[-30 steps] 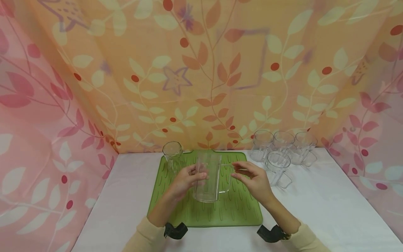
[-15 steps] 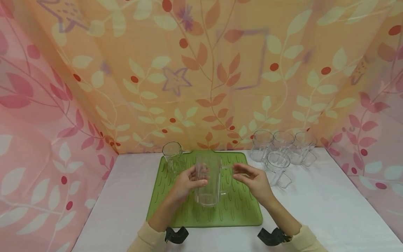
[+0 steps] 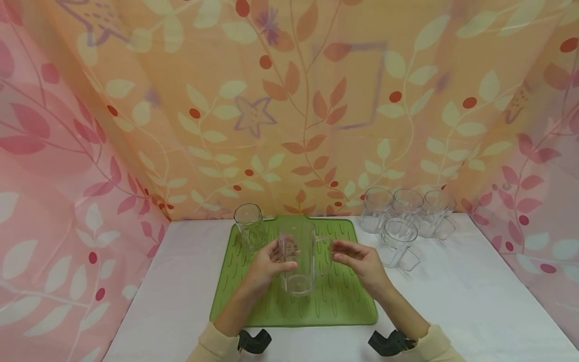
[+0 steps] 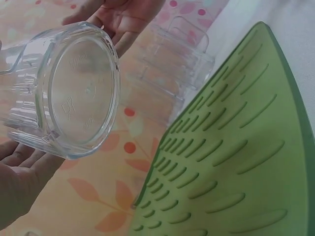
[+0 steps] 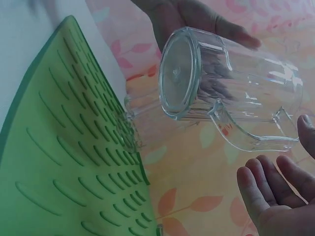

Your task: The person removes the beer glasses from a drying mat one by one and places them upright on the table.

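Note:
A clear glass mug [image 3: 298,266] is held upright above the green drying mat [image 3: 330,306]; its round base faces the left wrist camera. My left hand [image 3: 264,266] grips the mug's body from the left, thumb in front and fingers behind. On the other side, my right hand [image 3: 362,264] is beside the mug's handle [image 5: 256,142]. Its fingers [image 5: 275,184] are loosely bent around the handle's outer side, with a gap visible between them and the handle in the right wrist view. Another clear mug [image 3: 249,226] stands upright at the mat's back left corner.
Several clear mugs [image 3: 398,234] stand grouped on the white table [image 3: 461,296], to the right of the mat. A patterned orange curtain [image 3: 289,151] closes off the back, and pink curtains [image 3: 59,211] line the sides.
Over the last second the mug has tilted slightly and shifted a little left and down in my left hand. My right hand has moved slightly lower, staying by the handle.

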`<state>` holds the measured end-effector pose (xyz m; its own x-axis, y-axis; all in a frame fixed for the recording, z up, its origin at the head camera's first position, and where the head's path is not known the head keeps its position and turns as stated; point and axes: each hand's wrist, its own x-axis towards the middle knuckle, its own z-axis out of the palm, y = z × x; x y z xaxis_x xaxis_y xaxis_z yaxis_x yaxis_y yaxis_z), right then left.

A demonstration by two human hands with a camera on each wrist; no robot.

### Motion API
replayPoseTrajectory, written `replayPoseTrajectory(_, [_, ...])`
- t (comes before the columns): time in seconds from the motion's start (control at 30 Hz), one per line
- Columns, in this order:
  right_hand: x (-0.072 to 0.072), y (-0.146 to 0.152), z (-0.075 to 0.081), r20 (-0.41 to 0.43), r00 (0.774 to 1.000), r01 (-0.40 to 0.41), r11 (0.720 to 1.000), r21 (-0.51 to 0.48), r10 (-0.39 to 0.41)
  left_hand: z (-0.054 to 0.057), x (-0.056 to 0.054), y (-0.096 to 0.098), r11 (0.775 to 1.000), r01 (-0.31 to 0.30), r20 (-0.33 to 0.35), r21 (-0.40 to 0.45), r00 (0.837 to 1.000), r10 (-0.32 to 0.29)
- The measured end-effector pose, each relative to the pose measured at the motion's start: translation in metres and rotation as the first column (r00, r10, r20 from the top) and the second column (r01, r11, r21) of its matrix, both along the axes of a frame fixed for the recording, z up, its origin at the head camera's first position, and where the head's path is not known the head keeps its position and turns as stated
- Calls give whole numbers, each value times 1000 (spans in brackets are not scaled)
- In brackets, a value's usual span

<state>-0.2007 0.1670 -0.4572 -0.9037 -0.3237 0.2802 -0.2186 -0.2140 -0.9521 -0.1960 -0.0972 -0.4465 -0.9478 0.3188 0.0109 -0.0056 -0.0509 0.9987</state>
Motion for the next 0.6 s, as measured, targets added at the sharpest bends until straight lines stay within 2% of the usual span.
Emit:
replayPoseTrajectory(0.2, [-1,0,-6,45,997,-65,995,-74,69,-4,2,0,1000,-16,-20,-22,1000,16])
replayPoseTrajectory(0.6, [-3,-3,-7,26,994,-106,990,-91,108,-5,4,1,1000,25,-69,3,997,-25])
